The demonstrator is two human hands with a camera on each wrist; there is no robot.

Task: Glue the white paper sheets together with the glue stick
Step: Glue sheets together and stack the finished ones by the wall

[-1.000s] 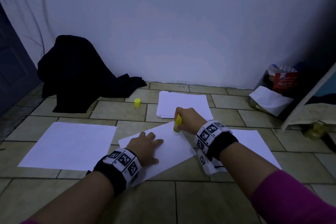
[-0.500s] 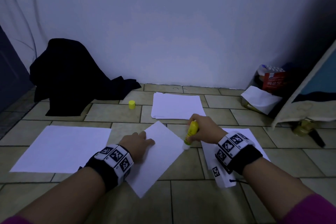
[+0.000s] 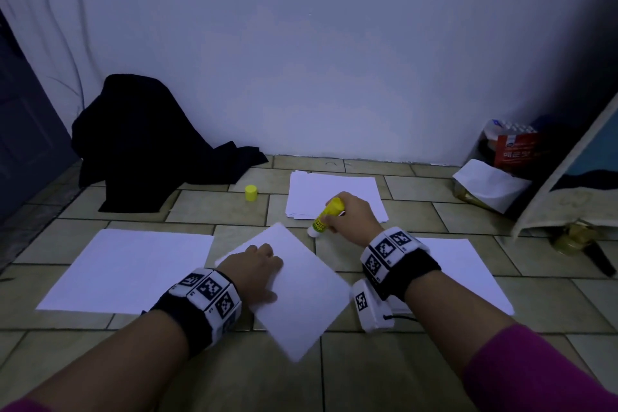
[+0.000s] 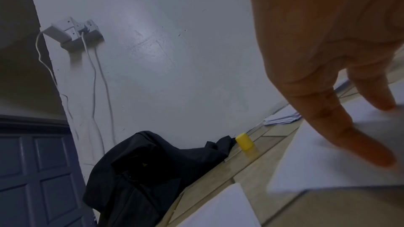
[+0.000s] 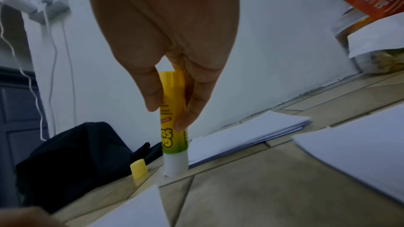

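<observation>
From the head view, the left hand (image 3: 257, 266) lies with fingers flat on a loose white sheet (image 3: 301, 291) turned cornerwise on the tiled floor (image 3: 401, 375). The right hand (image 3: 351, 216) has its fingers curled round the yellow glue stick (image 3: 326, 216), whose white tip points down just beyond the sheet's far corner, off the paper. Gluing seems paused. Next, I judge, the sheet goes onto another sheet (image 3: 127, 264) at the left.

In the left wrist view, straight fingers (image 4: 358, 146) press smooth, thin paper; the small cylindrical yellow cap (image 4: 244, 141) stands farther off.

In the right wrist view, thumb and fingers (image 5: 153, 92) pinch the glossy plastic tube, glue exposed, touching or nearly touching the floor beside a paper stack (image 5: 251, 135).
</observation>
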